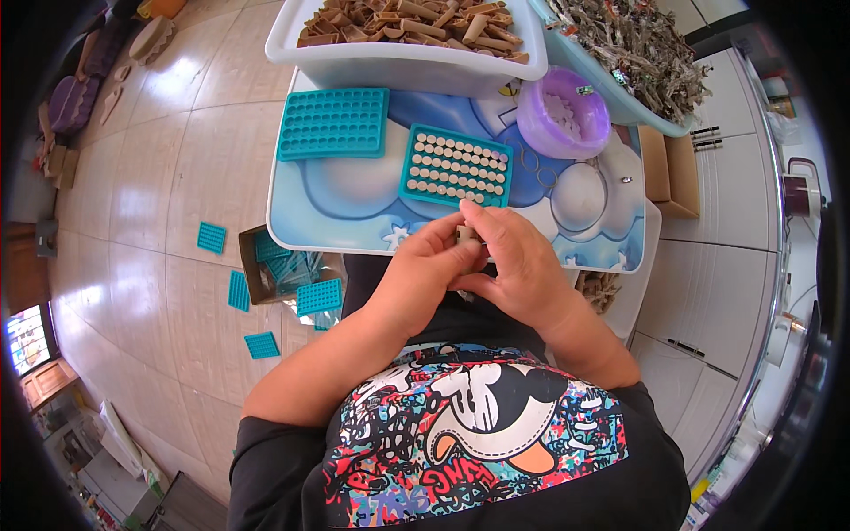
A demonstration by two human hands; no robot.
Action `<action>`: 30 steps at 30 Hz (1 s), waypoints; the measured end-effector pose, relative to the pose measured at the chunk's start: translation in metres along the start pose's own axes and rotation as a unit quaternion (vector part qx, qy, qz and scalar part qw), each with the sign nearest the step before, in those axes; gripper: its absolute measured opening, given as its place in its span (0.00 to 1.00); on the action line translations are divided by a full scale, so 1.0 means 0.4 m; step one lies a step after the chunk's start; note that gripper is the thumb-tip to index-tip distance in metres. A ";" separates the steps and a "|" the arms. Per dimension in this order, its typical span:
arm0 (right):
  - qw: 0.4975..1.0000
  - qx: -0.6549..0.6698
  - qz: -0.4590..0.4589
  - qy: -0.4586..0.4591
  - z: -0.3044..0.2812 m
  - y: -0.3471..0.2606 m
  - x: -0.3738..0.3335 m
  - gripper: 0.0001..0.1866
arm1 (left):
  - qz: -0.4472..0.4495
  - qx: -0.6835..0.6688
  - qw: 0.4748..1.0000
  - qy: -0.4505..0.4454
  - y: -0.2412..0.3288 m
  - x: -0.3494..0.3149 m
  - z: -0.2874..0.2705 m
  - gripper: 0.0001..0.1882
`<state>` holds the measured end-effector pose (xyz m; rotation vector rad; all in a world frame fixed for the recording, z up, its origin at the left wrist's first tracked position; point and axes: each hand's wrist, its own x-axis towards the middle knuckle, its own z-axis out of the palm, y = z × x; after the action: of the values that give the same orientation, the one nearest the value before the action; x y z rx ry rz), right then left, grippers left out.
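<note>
Small tan piece (466, 234) pinched in left hand (436, 255) and right hand (521, 258), near teal rectangular plastic tray (429, 199); mostly hidden. Tray: rows of round cream pieces (456, 166). White plastic tub (398, 71), cut off at top: curved brown pieces (416, 26). Round purple bowl (532, 122): pale contents (560, 115) unclear.

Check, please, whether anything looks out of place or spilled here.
Three teal trays lie loose on the floor beside the cardboard box; they look out of place because similar trays are inside it. I see no spill.
</note>
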<state>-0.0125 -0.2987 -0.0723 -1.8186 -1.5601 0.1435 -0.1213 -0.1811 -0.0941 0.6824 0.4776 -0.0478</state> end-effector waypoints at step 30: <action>0.884 0.406 0.174 0.157 -0.008 0.015 -0.054 0.11 | 0.264 0.370 0.890 0.026 0.005 -0.023 0.040 0.12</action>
<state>-0.0116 -0.3196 -0.0814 -1.3211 -0.7441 0.5523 -0.1227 -0.1903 -0.0782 1.5539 0.3005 0.3197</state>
